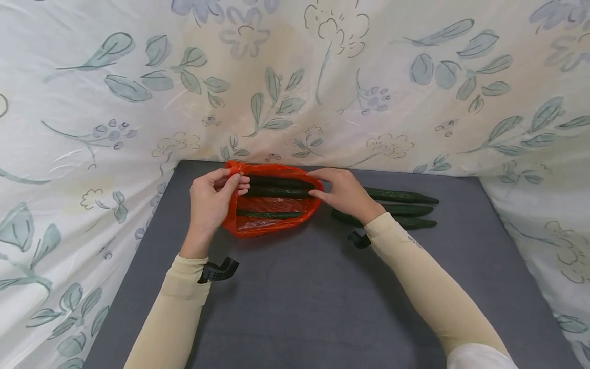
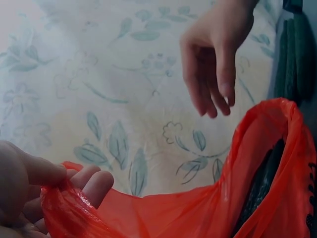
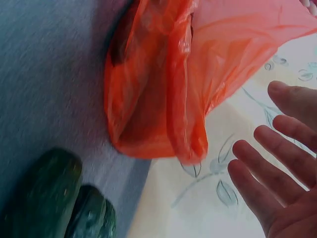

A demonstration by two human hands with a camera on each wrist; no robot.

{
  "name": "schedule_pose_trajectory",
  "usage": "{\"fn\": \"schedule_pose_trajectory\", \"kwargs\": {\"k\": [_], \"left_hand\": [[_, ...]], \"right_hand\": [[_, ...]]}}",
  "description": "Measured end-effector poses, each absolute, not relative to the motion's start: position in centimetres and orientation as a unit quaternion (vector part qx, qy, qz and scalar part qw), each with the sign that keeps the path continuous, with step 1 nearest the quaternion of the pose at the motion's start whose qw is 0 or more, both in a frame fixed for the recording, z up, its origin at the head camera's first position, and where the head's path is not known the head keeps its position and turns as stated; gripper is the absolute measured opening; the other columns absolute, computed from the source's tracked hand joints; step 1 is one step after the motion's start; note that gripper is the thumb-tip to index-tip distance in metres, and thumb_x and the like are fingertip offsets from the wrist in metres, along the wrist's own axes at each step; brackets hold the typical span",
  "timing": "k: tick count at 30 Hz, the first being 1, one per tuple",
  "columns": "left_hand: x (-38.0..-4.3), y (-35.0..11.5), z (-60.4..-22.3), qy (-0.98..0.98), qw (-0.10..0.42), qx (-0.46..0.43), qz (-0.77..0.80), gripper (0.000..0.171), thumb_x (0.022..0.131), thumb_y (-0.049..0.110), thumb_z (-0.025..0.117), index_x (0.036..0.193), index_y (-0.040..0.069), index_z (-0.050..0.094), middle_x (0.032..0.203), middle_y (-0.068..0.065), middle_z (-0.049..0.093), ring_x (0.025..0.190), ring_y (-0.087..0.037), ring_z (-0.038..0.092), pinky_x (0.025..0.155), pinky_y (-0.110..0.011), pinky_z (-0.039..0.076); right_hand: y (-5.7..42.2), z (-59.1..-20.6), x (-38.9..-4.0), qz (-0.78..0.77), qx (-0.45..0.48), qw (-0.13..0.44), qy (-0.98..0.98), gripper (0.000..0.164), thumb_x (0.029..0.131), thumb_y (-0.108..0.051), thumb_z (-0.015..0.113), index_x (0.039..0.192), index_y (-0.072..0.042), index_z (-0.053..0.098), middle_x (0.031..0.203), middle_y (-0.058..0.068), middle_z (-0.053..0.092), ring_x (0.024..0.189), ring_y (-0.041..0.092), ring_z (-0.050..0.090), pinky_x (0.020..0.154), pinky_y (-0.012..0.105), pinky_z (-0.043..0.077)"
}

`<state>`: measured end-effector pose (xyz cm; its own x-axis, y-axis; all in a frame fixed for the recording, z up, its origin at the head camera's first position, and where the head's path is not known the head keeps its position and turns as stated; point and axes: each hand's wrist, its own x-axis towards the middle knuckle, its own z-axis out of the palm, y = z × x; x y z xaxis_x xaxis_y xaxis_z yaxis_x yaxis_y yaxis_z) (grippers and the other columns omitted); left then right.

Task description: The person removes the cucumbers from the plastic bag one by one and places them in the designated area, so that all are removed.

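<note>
An orange-red plastic bag lies on its side with its mouth spread toward me. Inside it are dark green cucumbers, two together at the back and a thinner one in front. My left hand pinches the bag's rim at the left, the film bunched between thumb and fingers. By the right end of the mouth is my right hand. In the right wrist view, this hand has its fingers spread, apart from the bag and holding nothing.
More cucumbers lie side by side on the dark grey table, to the right of the bag and partly under my right hand in the head view. A floral curtain hangs behind the table and along its sides.
</note>
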<state>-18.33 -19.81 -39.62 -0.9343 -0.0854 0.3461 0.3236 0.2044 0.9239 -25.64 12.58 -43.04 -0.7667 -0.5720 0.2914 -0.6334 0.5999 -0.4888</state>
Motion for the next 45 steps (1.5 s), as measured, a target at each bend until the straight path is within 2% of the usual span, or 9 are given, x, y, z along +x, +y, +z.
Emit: {"fn": "schedule_pose_trajectory", "kwargs": {"k": [9, 21, 28, 32, 38, 45], "left_hand": [[-18.4, -19.7, -39.6, -0.759, 0.163, -0.079, -0.626, 0.020, 0.106, 0.001, 0.070, 0.121, -0.011, 0.076, 0.105, -0.023, 0.079, 0.082, -0.016, 0.080, 0.079, -0.028, 0.066], [-18.4, -19.8, -39.7, -0.756, 0.161, -0.081, -0.629, 0.021, 0.106, 0.000, 0.070, 0.122, -0.011, 0.076, 0.105, -0.024, 0.079, 0.082, -0.015, 0.080, 0.079, -0.028, 0.066], [-18.5, -19.7, -39.9, -0.755, 0.163, -0.085, -0.629, 0.020, 0.106, 0.000, 0.070, 0.121, -0.011, 0.076, 0.104, -0.023, 0.079, 0.082, -0.016, 0.080, 0.079, -0.028, 0.066], [-18.5, -19.6, -40.0, -0.755, 0.165, -0.087, -0.628, 0.020, 0.106, 0.002, 0.071, 0.121, -0.010, 0.076, 0.104, -0.023, 0.079, 0.081, -0.014, 0.080, 0.079, -0.028, 0.066], [-18.4, -19.7, -40.0, -0.756, 0.165, -0.087, -0.627, 0.022, 0.106, 0.004, 0.071, 0.123, -0.010, 0.076, 0.105, -0.023, 0.079, 0.081, -0.013, 0.080, 0.080, -0.027, 0.066], [-18.4, -19.8, -40.1, -0.758, 0.166, -0.085, -0.625, 0.022, 0.105, 0.003, 0.072, 0.122, -0.009, 0.076, 0.104, -0.022, 0.079, 0.081, -0.015, 0.080, 0.079, -0.028, 0.066]], "right_hand": [[9.6, -43.8, -26.1, 0.297, 0.348, 0.001, -0.889, 0.050, 0.101, -0.022, 0.082, 0.147, -0.009, 0.068, 0.142, 0.007, 0.070, 0.126, 0.028, 0.068, 0.108, 0.047, 0.057], [7.8, -45.9, -26.3, 0.291, 0.360, -0.031, -0.886, 0.045, 0.099, -0.016, 0.083, 0.142, -0.006, 0.072, 0.136, 0.011, 0.073, 0.117, 0.032, 0.071, 0.101, 0.048, 0.060], [7.0, -47.2, -26.3, 0.269, 0.372, -0.046, -0.887, 0.043, 0.100, -0.014, 0.082, 0.141, -0.004, 0.072, 0.136, 0.011, 0.073, 0.120, 0.030, 0.070, 0.103, 0.045, 0.059], [6.6, -47.8, -26.1, 0.264, 0.375, -0.069, -0.886, 0.047, 0.099, -0.015, 0.084, 0.142, -0.003, 0.071, 0.137, 0.014, 0.072, 0.123, 0.032, 0.069, 0.104, 0.047, 0.059], [6.3, -48.7, -25.7, 0.216, 0.369, -0.094, -0.899, 0.057, 0.095, -0.016, 0.088, 0.148, -0.007, 0.067, 0.143, 0.012, 0.068, 0.127, 0.028, 0.067, 0.108, 0.044, 0.057], [6.2, -49.0, -25.1, 0.189, 0.360, -0.115, -0.906, 0.066, 0.094, -0.013, 0.088, 0.154, -0.009, 0.061, 0.147, 0.013, 0.065, 0.130, 0.030, 0.064, 0.106, 0.044, 0.058]]}}
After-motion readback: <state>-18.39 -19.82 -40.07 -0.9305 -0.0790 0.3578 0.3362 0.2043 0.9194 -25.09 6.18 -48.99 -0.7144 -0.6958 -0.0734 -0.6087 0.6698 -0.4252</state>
